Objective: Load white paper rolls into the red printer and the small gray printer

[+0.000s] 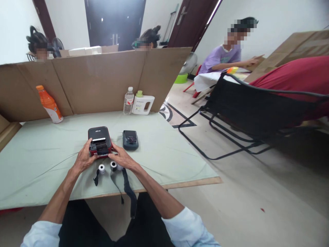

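Observation:
A black and red label printer [99, 134] sits on the pale green cloth in front of me. My left hand [83, 157] grips its left side, thumb at the front edge. From the other side, my right hand [122, 157] holds the front right corner with fingers closed on it. Just below the printer stand small paper rolls: one white roll [101, 168] with a dark curled tail, and a dark-wrapped roll [113, 166]. Another pale roll is partly hidden by my right wrist. Dark strips [129, 192] trail over the table's front edge. A smaller dark device [130, 140] lies to the right.
Against the cardboard partition [102, 80] stand an orange bottle [50, 104], a clear water bottle [129, 101] and a white jug [143, 104]. A black folding chair [246, 109] is at the right. Two people sit behind the partition; another person [221, 58] works at the right.

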`<state>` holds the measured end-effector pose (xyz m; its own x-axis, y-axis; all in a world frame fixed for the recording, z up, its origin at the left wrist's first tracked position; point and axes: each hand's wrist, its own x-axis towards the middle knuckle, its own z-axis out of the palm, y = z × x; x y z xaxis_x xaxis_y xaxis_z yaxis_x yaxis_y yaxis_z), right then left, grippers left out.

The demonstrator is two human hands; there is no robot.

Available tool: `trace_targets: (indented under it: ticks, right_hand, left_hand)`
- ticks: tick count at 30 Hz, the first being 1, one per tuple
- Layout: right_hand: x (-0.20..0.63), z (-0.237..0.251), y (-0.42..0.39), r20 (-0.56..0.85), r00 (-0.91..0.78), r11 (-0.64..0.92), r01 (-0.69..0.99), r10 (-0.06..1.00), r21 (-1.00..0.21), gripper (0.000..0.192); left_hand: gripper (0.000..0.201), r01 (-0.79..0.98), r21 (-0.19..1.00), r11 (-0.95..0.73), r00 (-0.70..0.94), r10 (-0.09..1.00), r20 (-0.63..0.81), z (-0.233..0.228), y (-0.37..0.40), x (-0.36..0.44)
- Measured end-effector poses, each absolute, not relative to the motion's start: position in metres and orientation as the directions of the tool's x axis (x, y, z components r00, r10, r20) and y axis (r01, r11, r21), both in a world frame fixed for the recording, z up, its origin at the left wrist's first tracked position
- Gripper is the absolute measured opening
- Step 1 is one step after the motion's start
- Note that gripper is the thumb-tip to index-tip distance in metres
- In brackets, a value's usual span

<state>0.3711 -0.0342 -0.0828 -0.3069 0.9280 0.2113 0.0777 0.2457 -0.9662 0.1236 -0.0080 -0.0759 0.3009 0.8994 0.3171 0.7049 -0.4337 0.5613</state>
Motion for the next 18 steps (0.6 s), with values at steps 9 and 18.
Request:
trace_targets:
  ticks: [9,18]
  right_hand:
    - [0.359,-0.065,-0.033,0.216,-0.416,0.267,0.068,0.883,-0.961,0.064]
    - [0.255,-0.042,0.007,0.262,-0.628,0.351,0.019,0.733,-0.936,0.049]
  left_hand:
    - [0.086,0.722,0.575,-0.386,0.262,0.921,0.29,-0.066,-0.016,0.107]
    - [0.09,0.811,0.539,-0.227,0.051,0.946,0.321,-0.032,-0.029,-0.003]
